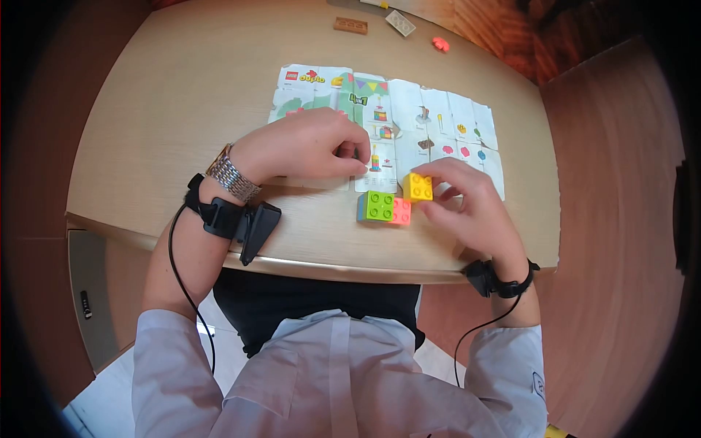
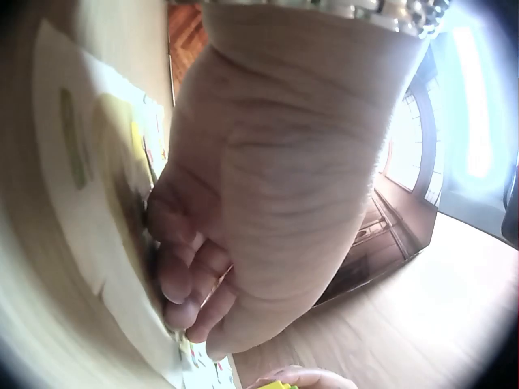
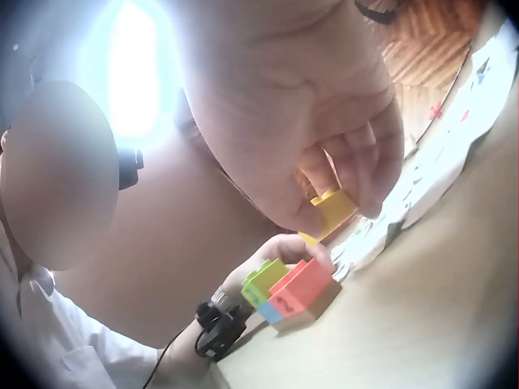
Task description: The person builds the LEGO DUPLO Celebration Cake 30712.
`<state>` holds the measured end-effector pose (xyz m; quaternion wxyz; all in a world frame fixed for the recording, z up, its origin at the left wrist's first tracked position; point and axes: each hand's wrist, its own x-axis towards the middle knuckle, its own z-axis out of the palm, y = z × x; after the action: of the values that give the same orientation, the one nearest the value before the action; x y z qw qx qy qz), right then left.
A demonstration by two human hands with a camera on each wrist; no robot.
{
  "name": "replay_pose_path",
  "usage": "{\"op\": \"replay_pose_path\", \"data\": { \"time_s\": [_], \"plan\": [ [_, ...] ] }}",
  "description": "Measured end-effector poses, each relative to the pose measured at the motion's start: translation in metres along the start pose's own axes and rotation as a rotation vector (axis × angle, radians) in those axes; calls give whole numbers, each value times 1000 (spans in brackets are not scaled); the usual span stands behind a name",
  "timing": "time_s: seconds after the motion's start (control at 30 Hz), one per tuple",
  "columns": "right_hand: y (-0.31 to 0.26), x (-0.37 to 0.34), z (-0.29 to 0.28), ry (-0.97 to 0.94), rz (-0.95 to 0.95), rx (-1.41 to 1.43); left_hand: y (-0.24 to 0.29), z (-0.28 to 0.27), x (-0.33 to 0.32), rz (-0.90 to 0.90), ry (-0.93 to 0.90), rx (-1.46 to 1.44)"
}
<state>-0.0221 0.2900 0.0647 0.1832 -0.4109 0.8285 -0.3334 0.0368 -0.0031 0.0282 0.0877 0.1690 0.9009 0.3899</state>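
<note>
My right hand [image 1: 471, 201] pinches a yellow toy brick [image 1: 418, 187] between thumb and fingers, its studs facing up. Just left of it a small stack of joined bricks stands on the table, with a green brick [image 1: 380, 206], a pink brick [image 1: 401, 212] and a blue brick [image 3: 269, 311] showing. A printed mark is on the pink brick's side in the right wrist view. My left hand [image 1: 310, 146] hovers over the unfolded instruction sheet [image 1: 447, 109], fingers loosely curled and nothing visible in them. Part of the sheet is hidden beneath that hand.
Along the far edge of the table [image 1: 168, 95] lie a brown brick [image 1: 351, 25], a white brick [image 1: 400, 23] and a small red piece [image 1: 440, 44]. The front table edge [image 1: 328, 271] runs close to my body.
</note>
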Motion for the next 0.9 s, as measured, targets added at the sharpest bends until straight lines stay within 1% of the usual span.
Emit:
{"op": "replay_pose_path", "data": {
  "time_s": [0.1,0.17,0.2,0.23,0.27,0.3,0.37,0.47,0.57,0.63,0.67,0.73,0.8,0.87,0.9],
  "plan": [
    [-9,-4,10,-1,-37,4,4,-3,0,-48,-52,-5],
    [-9,-4,13,9,-54,21,0,0,0,19,-75,-172],
    [-7,-4,14,94,-68,7,-3,3,0,18,-76,-172],
    [-6,-3,15,178,-81,-9,-7,6,-1,34,-88,-254],
    [-7,-5,14,178,-80,-8,-9,8,-1,51,-100,-336],
    [-10,-8,14,176,-65,-1,-4,4,-3,50,-100,-337],
    [-14,-14,17,172,-47,9,10,-8,-8,16,-281,-287],
    [-19,-21,25,147,-80,35,10,-4,-6,2,-313,-262],
    [-22,-34,32,177,-121,-1,17,-5,-8,2,-337,-308],
    [-26,-43,34,169,-476,-148,22,-6,-10,33,-352,-258],
    [-26,-44,39,174,-471,-147,25,-5,-10,66,-362,-210],
    [-23,-46,52,97,-453,-93,28,-2,-10,85,-379,-203],
    [-18,-44,56,131,-436,-85,29,0,-10,102,-392,-199],
    [-18,-41,57,175,-384,-95,28,4,-10,76,-338,-178],
    [-17,-39,57,178,-384,-96,26,5,-10,77,-339,-176]
  ]
}}
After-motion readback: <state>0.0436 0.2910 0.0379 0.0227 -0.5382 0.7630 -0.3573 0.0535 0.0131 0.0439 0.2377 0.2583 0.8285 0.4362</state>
